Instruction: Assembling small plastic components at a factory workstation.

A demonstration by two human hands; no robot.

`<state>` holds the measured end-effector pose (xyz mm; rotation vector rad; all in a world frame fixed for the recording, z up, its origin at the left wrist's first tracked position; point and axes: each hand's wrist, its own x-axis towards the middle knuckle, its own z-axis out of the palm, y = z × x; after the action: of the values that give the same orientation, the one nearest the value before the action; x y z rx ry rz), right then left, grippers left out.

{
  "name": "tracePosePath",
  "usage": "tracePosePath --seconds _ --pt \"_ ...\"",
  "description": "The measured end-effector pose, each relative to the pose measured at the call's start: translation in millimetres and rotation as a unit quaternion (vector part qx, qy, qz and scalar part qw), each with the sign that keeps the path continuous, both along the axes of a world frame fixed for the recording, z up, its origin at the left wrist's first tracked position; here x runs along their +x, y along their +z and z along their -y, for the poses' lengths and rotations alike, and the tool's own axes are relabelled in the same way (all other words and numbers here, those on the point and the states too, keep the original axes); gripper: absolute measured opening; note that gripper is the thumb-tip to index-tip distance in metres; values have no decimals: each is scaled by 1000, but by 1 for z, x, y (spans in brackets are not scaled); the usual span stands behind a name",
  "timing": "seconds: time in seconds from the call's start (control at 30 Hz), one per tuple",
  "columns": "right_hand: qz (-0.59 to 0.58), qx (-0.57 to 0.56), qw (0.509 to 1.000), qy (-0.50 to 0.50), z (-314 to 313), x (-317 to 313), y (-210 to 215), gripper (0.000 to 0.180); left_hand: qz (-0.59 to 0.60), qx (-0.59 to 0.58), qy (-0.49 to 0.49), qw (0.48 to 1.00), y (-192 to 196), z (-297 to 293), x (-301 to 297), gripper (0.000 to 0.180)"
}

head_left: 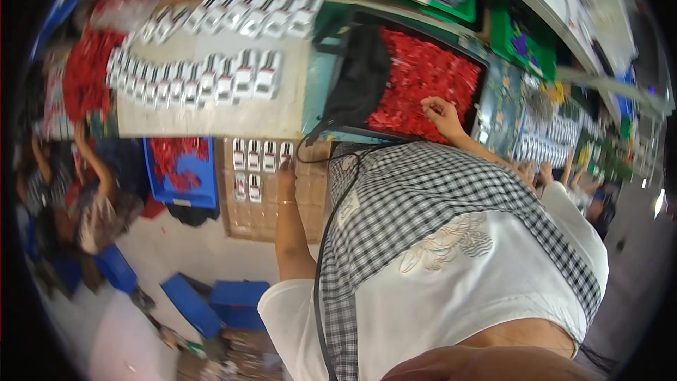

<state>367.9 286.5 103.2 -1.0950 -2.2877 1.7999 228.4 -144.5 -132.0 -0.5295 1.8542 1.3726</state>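
My right hand (443,116) is over a black tray (482,92) heaped with small shiny red pieces (430,74). Its fingertips are drawn together; whatever they may hold is too small to make out. Low on the left, my left hand (285,172) reaches to the end of a short row of small white pieces with black tops (253,156) on a brown cardboard surface (275,215). It touches or nearly touches the last piece, and its fingers are blurred and partly hidden. Two more such pieces (247,188) lie below that row.
Many similar white pieces (190,85) stand in curved rows on a pale board (211,123). Beside the cardboard is a blue bin (182,194) with red pieces. Green bins (465,7) line the back. Other people (92,190) work at the left and far right. A black cable (319,275) hangs down my front.
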Motion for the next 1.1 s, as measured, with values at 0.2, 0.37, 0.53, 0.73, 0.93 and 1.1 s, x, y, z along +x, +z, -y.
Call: tracePosePath --seconds 0.2,0.37,0.53,0.73,0.93,1.1 --pt "-75 236 941 -229 -56 93 -46 14 -107 91 155 978 67 -48 -32 15" --pt "3 373 863 -342 -88 147 -46 26 -203 88 134 966 215 -144 -63 23" --pt "281 283 823 -404 -99 184 -96 59 -293 225 -64 927 308 -230 -69 19" --pt "174 181 908 -335 -101 197 -95 65 -251 227 -326 883 309 -303 -34 20" --pt "-161 -37 905 -391 -71 123 3 60 -533 201 -557 604 334 -344 12 29" --pt "-129 -181 974 -37 -44 68 35 51 -572 249 -629 464 329 -372 25 45"
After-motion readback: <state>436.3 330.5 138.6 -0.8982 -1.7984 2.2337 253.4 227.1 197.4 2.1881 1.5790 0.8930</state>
